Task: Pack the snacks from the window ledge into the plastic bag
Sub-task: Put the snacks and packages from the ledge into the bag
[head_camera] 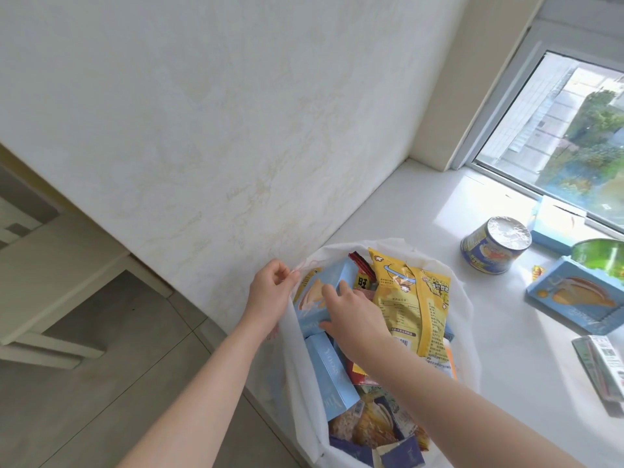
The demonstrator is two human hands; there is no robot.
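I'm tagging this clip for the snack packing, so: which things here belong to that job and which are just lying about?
Job: plastic bag, its rim pinched by the left hand; light blue box held by the right hand; yellow snack pouch in the bag; tin can, windowed blue box and flat packet on the ledge.
Lying about: pale table at left; green container, contents unclear.

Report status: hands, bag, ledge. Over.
Left hand pinches white plastic bag rim. Right hand grips light-blue snack box inside bag. Blue-labelled tin and second light-blue box wait on white ledge.
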